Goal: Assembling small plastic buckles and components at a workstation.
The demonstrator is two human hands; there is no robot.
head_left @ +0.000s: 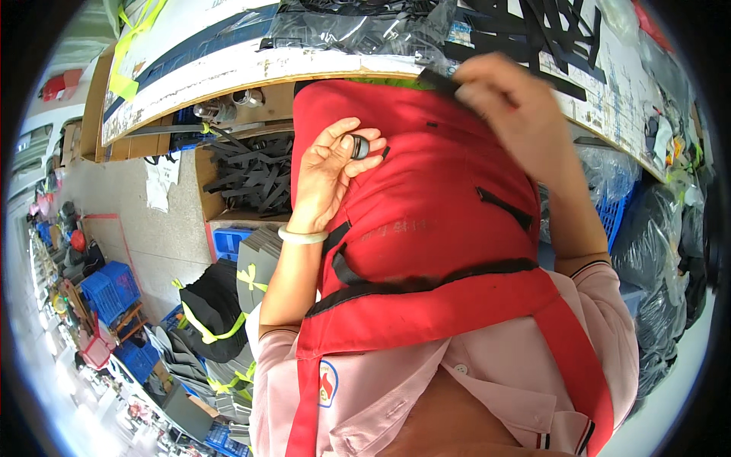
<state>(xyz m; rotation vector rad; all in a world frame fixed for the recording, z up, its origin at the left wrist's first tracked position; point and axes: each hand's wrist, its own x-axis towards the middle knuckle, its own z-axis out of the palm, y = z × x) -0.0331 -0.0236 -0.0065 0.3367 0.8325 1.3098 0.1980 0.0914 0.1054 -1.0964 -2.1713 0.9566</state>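
Observation:
My left hand (329, 164), with a pale bangle at its wrist, is raised over the red apron (396, 183). Its thumb and fingers are closed on a small round black piece (359, 148) with a greyish face; its exact kind does not show. A short black bit (385, 152) shows by the fingertips. At the table edge, my right hand (506, 95) is smeared by motion. A short black strip (439, 81), also blurred, sticks out from its fingers on the left side.
Black strips (533, 34) and a clear plastic bag of black parts (358, 30) lie on the white table (205, 76). Below stands a cardboard box of dark strips (251, 175). Tied dark stacks (213, 308) and blue crates (110, 289) are at left, plastic bags (651, 251) at right.

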